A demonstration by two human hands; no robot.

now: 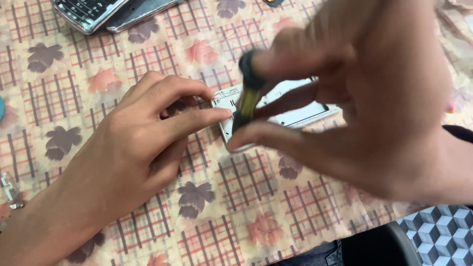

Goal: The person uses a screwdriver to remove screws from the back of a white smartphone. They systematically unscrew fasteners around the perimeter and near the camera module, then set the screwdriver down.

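A counter (246, 216) is covered with a soft cloth. The cloth is cream with red-brown check squares, dark brown leaves and pink leaves on it.

The left hand (143, 143) rests low on the cloth. Its first finger and thumb press on the left end of a small white phone part (290, 106), holding it down. The other fingers of this hand are curled under. The white part lies flat on the cloth near the middle of the view. It is thin, with little slots and black marks on it. Much of it is hidden behind the other hand.

The right hand (369, 98) is close to the camera and looks big and blurry. It pinches a small screwdriver (248, 96) between its thumb and fingers. The screwdriver has a black cap on top and a yellow-green handle. It stands almost straight up, and its lower end points down at the left end of the white part. The tip itself is too blurry to see.

At the top left lies a dark phone with keys (88, 12), and just beside it a flat grey cover (140, 12). At the left edge sits a small clear plastic piece (10, 189). At the bottom right is a floor with grey cube shapes (438, 231).
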